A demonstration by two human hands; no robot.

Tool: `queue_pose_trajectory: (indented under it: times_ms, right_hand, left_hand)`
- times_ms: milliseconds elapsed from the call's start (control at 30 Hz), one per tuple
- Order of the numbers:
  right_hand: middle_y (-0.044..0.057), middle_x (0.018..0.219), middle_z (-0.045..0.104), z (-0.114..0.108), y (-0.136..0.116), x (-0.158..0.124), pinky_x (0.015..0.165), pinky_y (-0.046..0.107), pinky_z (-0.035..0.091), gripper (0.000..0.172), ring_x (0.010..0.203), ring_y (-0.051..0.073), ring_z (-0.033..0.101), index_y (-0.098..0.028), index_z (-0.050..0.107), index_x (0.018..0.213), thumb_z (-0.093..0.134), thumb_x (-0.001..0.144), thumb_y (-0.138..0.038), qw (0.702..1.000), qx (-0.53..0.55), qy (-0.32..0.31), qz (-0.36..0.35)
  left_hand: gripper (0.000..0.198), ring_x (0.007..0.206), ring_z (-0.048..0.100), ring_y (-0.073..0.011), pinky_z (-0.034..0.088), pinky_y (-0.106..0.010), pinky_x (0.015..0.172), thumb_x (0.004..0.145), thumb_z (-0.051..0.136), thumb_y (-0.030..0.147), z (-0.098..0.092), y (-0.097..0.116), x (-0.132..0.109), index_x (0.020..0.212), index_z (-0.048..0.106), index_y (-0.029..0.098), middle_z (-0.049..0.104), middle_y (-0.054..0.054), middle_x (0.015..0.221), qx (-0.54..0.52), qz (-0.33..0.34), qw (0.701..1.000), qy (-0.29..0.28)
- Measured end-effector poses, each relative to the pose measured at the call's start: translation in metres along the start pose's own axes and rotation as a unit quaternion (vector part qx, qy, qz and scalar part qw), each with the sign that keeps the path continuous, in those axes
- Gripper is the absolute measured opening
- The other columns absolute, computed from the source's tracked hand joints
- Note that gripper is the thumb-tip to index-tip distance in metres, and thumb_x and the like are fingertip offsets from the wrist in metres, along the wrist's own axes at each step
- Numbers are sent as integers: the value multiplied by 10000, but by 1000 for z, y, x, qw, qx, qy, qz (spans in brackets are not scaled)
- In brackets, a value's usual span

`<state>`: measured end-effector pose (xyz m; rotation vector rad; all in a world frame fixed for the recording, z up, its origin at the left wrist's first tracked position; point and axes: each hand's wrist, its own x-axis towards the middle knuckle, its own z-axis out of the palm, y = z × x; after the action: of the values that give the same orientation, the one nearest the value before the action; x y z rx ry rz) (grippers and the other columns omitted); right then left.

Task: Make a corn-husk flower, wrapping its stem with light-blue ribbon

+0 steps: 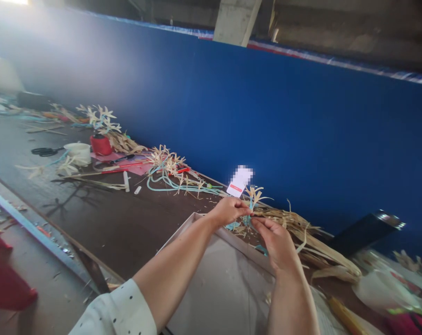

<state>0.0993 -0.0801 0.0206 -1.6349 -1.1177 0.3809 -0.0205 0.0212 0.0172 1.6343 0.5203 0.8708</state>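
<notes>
Between my hands stands a dried-husk flower [255, 195] with pale, pointed petals and a light-blue wrapped stem. My left hand [228, 211] is closed, its thumb and finger pinching the stem just below the petals. Close by on the right, my right hand [275, 239] is closed too, its fingertips pressed together at the lower stem. The fingers partly hide the stem. Below my arms lies a shallow grey-white box or tray [211, 274] with a raised rim. Dried husk strips [301, 221] lie beyond my right hand.
A blue partition [267, 116] runs behind the dark table [120, 223]. To the left are husk flowers [165, 160], light-blue cords [162, 186], a white cup [79, 152], a red thread spool [101, 145] and black scissors [47, 151]. A dark, shiny-ended object [366, 230] leans at right.
</notes>
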Motion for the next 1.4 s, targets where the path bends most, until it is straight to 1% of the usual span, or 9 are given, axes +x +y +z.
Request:
queue_pose_trajectory:
  times_ms: [133, 267, 400, 467, 667, 867, 1000, 1200, 1400]
  right_hand:
    - [28, 652, 655, -3, 4, 2, 632, 289, 435, 438, 682, 200, 587, -174, 710, 858, 602, 649, -543, 999, 10, -34, 16]
    - [16, 621, 639, -5, 6, 2, 600, 281, 418, 462, 648, 194, 576, -169, 709, 865, 594, 647, -558, 999, -5, -31, 32]
    - [12, 575, 615, -6, 5, 2, 583, 279, 408, 472, 626, 190, 566, -163, 713, 858, 597, 641, -567, 999, -7, -32, 34]
    - [11, 556, 606, -7, 3, 2, 562, 276, 402, 478, 595, 183, 556, -159, 715, 838, 607, 627, -574, 999, 1, -35, 36]
    - [-8, 499, 566, -9, -1, 0, 502, 259, 370, 480, 530, 159, 521, -146, 715, 833, 662, 583, -552, 997, 21, -66, 43]
    - [16, 530, 591, -9, 3, 1, 502, 260, 379, 476, 549, 170, 535, -136, 714, 818, 656, 582, -545, 997, 28, -55, 43]
    - [12, 517, 585, -9, 4, 2, 479, 254, 367, 481, 515, 159, 520, -137, 713, 807, 662, 564, -549, 998, 31, -42, 44]
    - [6, 522, 589, -7, 5, 2, 459, 246, 340, 478, 487, 142, 495, -142, 711, 853, 651, 581, -530, 997, 39, -45, 57]
    - [16, 537, 606, -6, 5, 3, 462, 246, 330, 463, 487, 143, 492, -146, 719, 856, 647, 588, -516, 998, 11, -25, 53]
  left_hand:
    - [433, 614, 458, -93, 362, -218, 579, 639, 619, 518, 0, -1, 1, 752, 661, 102, 577, -20, 686, 31, 1, 999, -9]
    - [434, 566, 435, -81, 348, -217, 550, 652, 604, 520, -1, 1, 0, 740, 656, 98, 561, -13, 659, 57, 14, 998, -24]
    - [426, 529, 400, -76, 329, -220, 524, 661, 595, 509, -2, 4, -1, 744, 656, 95, 521, 1, 602, 71, 6, 997, -28]
    - [421, 531, 399, -78, 331, -221, 527, 666, 589, 504, -2, 5, -1, 735, 655, 95, 511, 2, 592, 72, 7, 997, -29]
    - [404, 598, 449, -93, 363, -217, 580, 681, 580, 498, -2, 6, -1, 722, 652, 103, 552, -12, 644, 92, 27, 995, -25]
    - [373, 588, 442, -92, 359, -214, 571, 701, 569, 466, -3, 7, -1, 729, 654, 104, 548, -6, 628, 111, 30, 993, -30]
    - [353, 587, 441, -91, 351, -212, 569, 705, 565, 449, -3, 7, 0, 731, 654, 109, 549, -1, 622, 132, 33, 990, -24]
    - [374, 550, 434, -88, 324, -212, 532, 704, 549, 471, -4, 7, 0, 718, 642, 109, 550, 2, 598, 159, 26, 987, -22]
    - [379, 570, 472, -101, 309, -213, 527, 717, 531, 478, -4, 10, -2, 675, 631, 115, 562, -2, 591, 203, 31, 979, -14]
